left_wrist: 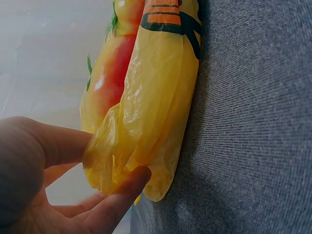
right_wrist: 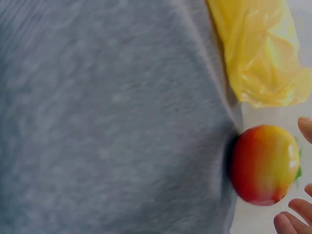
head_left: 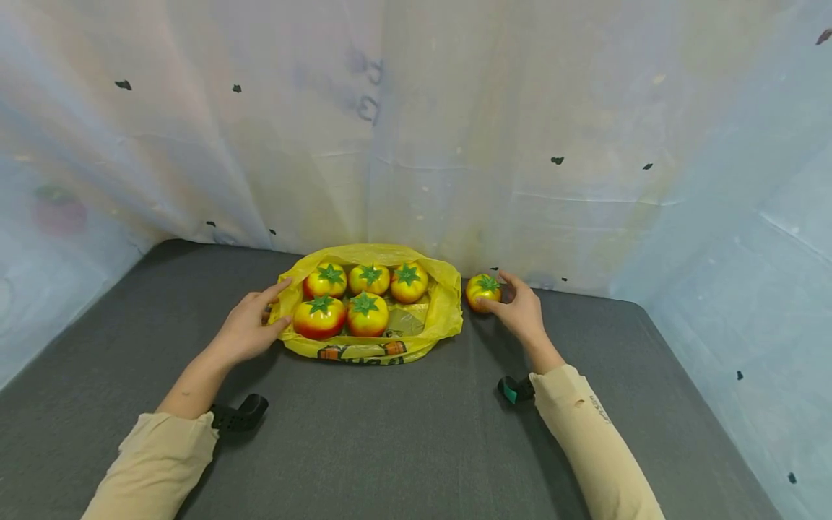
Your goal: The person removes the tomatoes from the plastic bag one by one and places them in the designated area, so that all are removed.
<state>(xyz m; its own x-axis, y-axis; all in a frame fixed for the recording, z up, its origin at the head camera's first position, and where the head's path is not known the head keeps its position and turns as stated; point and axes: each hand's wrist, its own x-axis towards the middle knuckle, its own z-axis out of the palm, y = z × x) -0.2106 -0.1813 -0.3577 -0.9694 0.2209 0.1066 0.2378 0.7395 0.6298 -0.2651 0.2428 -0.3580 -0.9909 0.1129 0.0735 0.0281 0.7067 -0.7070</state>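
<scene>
A yellow plastic bag (head_left: 443, 318) lies with its mouth spread wide on the dark table, with several red-and-yellow tomatoes (head_left: 367, 315) with green tops inside. My left hand (head_left: 250, 321) holds the bag's left end, thumb and fingers on either side of the bunched plastic (left_wrist: 105, 161). Right of the bag, a single tomato (head_left: 483, 291) sits on the table. Around this tomato my right hand (head_left: 520, 310) reaches with thumb and fingers spread. In the right wrist view, a gap shows between the fingertips (right_wrist: 285, 224) and the lone tomato (right_wrist: 265, 165).
Dark grey cloth covers the table (head_left: 390, 440). Pale sheeting (head_left: 455, 144) hangs along the back edge and both sides, close behind the bag. Bare space inside the bag shows at its front right.
</scene>
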